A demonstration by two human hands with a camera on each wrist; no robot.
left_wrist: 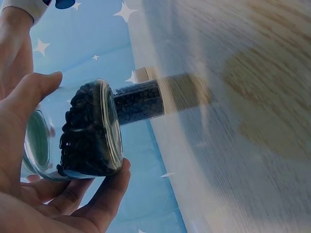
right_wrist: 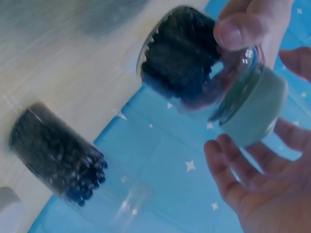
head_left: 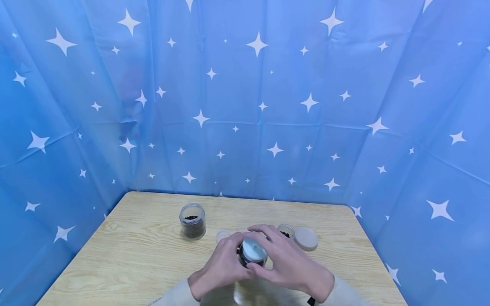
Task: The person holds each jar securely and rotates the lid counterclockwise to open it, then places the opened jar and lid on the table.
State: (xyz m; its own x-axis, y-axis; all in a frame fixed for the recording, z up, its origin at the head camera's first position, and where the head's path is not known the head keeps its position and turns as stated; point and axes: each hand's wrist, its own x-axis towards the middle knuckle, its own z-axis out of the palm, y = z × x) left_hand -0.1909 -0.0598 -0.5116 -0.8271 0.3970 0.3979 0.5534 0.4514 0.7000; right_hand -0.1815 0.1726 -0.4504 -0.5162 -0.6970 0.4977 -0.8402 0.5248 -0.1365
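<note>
A glass jar [left_wrist: 87, 131], partly filled with dark beans or seeds, is held upright by my left hand [head_left: 226, 260], whose thumb and fingers wrap its side. On the jar's mouth sits a pale green lid [head_left: 254, 250]. My right hand [head_left: 287, 259] arches around this lid with spread, loosely bent fingers. In the right wrist view the right fingers [right_wrist: 228, 160] lie by the lid's rim, and the thumb stands apart from it. Whether those fingertips touch the lid, I cannot tell.
An uncovered glass jar [head_left: 193, 225] with dark contents stands left of the hands. Behind the right hand is a smaller clear container [head_left: 286, 230] of dark pieces, beside a whitish round lid [head_left: 306, 238]. A small translucent disc [head_left: 223, 235] lies behind the left hand. Blue starry curtain surrounds the wooden table [head_left: 126, 255].
</note>
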